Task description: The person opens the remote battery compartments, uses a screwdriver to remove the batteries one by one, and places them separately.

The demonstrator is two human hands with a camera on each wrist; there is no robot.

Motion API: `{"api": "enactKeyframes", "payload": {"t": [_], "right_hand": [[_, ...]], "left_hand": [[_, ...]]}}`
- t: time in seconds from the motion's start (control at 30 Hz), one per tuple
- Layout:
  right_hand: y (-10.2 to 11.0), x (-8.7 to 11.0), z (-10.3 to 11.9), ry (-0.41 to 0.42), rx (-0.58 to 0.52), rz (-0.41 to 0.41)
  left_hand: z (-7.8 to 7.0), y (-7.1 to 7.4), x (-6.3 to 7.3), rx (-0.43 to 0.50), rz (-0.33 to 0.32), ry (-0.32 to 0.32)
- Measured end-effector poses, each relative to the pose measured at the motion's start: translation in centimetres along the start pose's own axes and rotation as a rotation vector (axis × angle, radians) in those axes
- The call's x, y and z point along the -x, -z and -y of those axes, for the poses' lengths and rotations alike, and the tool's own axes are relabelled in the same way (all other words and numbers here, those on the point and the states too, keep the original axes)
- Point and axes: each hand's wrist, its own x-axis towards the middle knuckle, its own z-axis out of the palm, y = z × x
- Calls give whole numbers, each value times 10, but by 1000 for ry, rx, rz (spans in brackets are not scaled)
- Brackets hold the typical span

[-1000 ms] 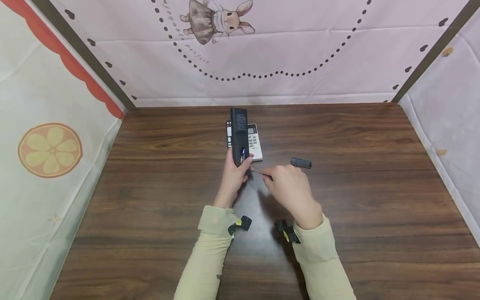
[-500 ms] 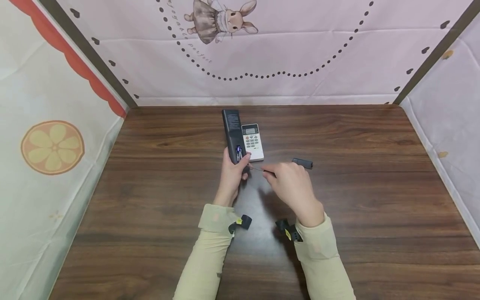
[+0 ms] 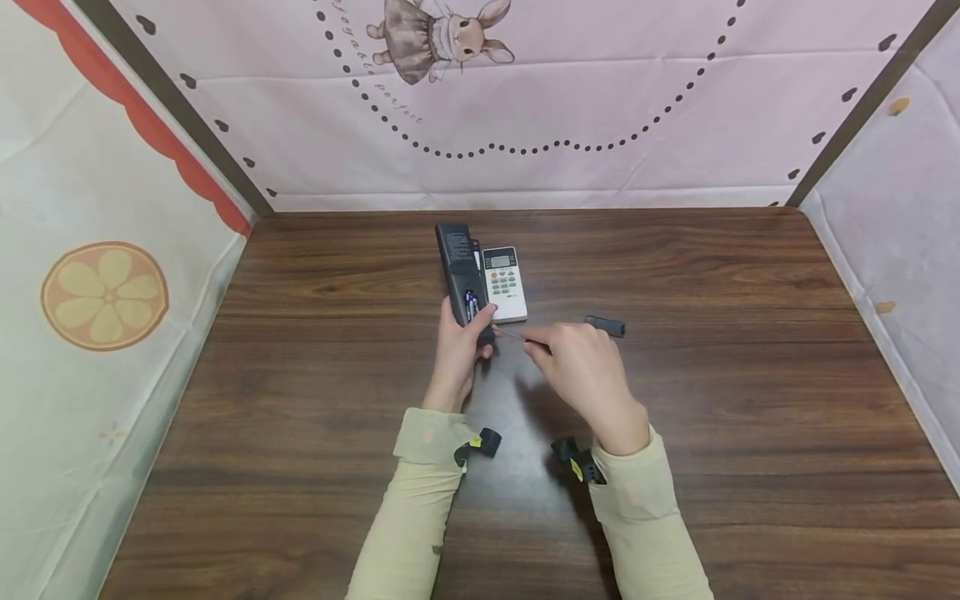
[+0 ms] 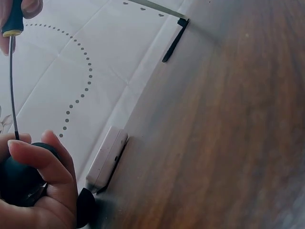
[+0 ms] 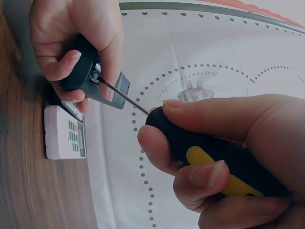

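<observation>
From my seat I take the white remote (image 3: 508, 292), lying on the tabletop (image 3: 300, 375), as my landmark. Just left of it, raised and back upward, is the black remote (image 3: 453, 250) being worked on, with batteries (image 3: 471, 302) showing in its open back. My left grip (image 3: 453, 342) is clamped round that remote's lower end; my right grip (image 3: 585, 362), right of the white remote and nearer me, is clamped on the handle of a screwdriver (image 5: 171, 128). I can't tell whether the tip touches a battery. A slip would likely jab the left fingers right beside it, or score the casing. Held by one end, the remote could twist under a sideways push, and a battery pried too hard might spring out. I count one screwdriver, one white remote, two dark remotes, the second being a lying remote (image 3: 476, 248), partly hidden, at the white one's left side, and one small dark piece (image 3: 604, 326), probably a cover, to the white one's right. The batteries I can't number surely.
</observation>
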Motion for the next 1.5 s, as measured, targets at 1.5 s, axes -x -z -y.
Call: {"api": "enactKeyframes", "payload": {"t": [1.5], "right_hand": [[4,15,-131,-561,-403,61]], "left_hand": [[9,-85,-4,-1308,233,-189]]}}
